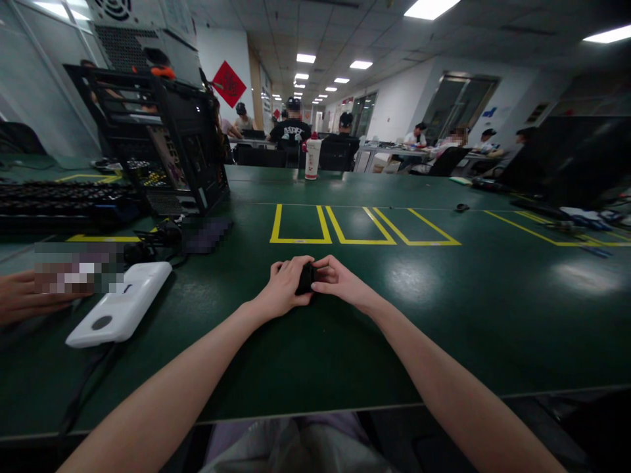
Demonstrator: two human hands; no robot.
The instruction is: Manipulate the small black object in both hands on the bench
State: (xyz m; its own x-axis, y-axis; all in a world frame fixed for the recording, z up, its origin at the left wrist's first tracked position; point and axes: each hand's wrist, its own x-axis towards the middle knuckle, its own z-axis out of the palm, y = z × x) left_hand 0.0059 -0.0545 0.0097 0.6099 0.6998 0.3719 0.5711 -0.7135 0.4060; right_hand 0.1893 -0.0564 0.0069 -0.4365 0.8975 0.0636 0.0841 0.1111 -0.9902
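Observation:
A small black object (306, 279) is between my two hands, low over the green table or resting on it; its kind is too dark to make out. My left hand (287, 284) wraps round its left side, fingers over the top and thumb below. From the right, my right hand (338, 279) pinches the object's edge with thumb and fingertips. Part of the object is hidden behind my fingers. Beyond my hands, yellow tape outlines (300, 241) mark the green tabletop (315, 355).
At left lie a white device (121, 305) with a strap and another person's hand (34, 295). An open black computer case (172, 138) stands behind them, near a keyboard (64, 203). A white cup (312, 157) is at the far edge. People sit in the background.

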